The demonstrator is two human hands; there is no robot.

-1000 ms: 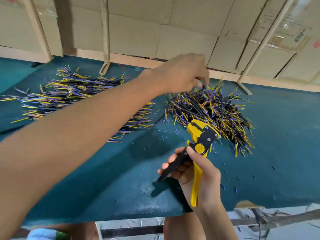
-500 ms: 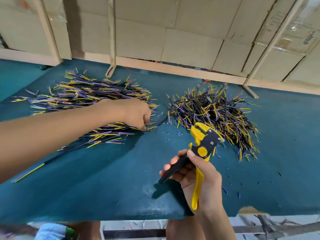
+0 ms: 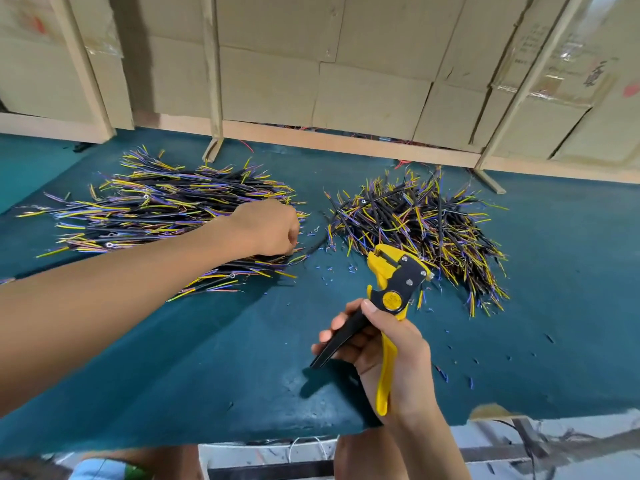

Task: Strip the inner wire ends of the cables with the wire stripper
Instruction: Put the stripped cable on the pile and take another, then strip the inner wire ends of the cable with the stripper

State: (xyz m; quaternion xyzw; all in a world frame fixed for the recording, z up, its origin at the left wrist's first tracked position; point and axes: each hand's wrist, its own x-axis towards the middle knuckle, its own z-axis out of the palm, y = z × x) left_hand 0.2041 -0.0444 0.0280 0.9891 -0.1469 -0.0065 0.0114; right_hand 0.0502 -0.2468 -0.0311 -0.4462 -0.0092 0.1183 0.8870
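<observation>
two heaps of cables sit toward the tabletop's (image 3: 571, 271) far edge, so your left hand (image 3: 268, 228) curls into the left heap (image 3: 162, 209), apparently picking one, while your right hand (image 3: 391, 355) grips the wire stripper (image 3: 394, 289), handles spread, ready near the front edge beside the right heap (image 3: 422, 223).

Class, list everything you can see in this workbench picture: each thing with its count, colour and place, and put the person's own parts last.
Left cable pile: one, black with yellow and purple ends, far left of the table.
Right cable pile: one, same colours, far right.
Wire stripper: one, yellow and black, held above the table's near edge.
Insulation scraps: many, blue, scattered between and beside the piles.
Table: one, teal top.
Cardboard boxes: several, tan, behind the table.
Left hand: reaching into the left cable pile, fingers curled.
Right hand: gripping the wire stripper's handles.
</observation>
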